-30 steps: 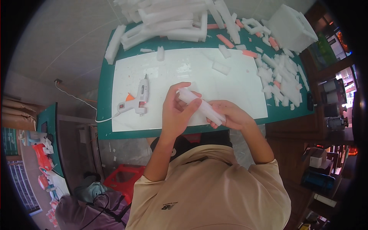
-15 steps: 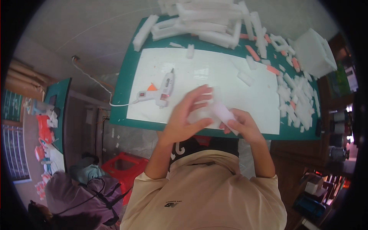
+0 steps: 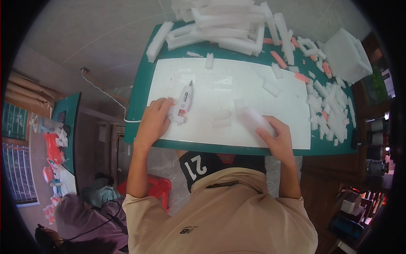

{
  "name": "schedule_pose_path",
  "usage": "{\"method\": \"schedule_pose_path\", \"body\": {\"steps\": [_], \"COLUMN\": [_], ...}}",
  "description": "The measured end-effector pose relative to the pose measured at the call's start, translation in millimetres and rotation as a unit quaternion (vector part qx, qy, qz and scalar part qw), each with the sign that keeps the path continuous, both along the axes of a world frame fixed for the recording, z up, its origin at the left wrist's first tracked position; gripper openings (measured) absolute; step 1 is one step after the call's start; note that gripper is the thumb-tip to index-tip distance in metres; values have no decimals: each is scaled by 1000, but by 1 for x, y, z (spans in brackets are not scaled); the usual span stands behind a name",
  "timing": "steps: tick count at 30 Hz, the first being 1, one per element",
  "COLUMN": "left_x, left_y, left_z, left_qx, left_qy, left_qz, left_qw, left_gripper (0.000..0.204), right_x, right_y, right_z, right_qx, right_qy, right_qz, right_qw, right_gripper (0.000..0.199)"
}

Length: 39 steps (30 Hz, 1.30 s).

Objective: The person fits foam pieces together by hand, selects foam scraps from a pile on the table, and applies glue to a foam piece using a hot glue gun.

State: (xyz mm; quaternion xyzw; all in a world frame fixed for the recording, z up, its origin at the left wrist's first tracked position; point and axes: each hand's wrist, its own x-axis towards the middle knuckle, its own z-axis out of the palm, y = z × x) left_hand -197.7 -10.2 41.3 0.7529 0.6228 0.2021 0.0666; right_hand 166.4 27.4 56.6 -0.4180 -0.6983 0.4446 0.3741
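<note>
1. Left hand [image 3: 154, 120] is laid flat on the white sheet [image 3: 253, 127], fingers spread and empty; the fingertips are seen just beside the glue gun [image 3: 184, 101], touching or nearly touching its handle, which of the 2 cannot be told.
2. Glue gun is found to the upper right of the left hand, its long axis running near upright in the view, nozzle pointed away from the person and slightly right, with a red trigger at mid-body. Its cord is not clearly traced.
3. Right hand [image 3: 277, 142] is closed on the near end of a white foam piece [image 3: 253, 118], whose long axis slants up and to the left from the palm.
4. 2 small foam blocks [image 3: 222, 119] are seen lying between the hands, apart from both.
5. Glue gun is far nearer to the left hand; the right hand is well apart from it.
6. Compared with 0.5 s ago, the hands are no longer joined over the foam piece at the table's near edge: the left hand is now parted from it and placed by the glue gun, while the foam piece is kept by the right hand alone.
</note>
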Motion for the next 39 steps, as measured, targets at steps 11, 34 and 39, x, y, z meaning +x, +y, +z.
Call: {"method": "schedule_pose_path", "body": {"steps": [11, 34, 39], "left_x": [18, 47, 49], "left_y": [-22, -35, -34], "left_z": [7, 22, 22], "left_qx": [128, 161, 168], "left_qy": [11, 32, 47], "left_qz": [-20, -170, -175], "left_qw": [992, 972, 969], "left_gripper": [55, 70, 67], "right_x": [16, 1, 4], "right_y": [7, 8, 9], "right_z": [-5, 6, 4], "right_qx": [-204, -256, -253], "right_qy": [149, 108, 91], "right_qz": [95, 142, 146], "right_qw": [963, 950, 952], "right_gripper": [26, 25, 25]}}
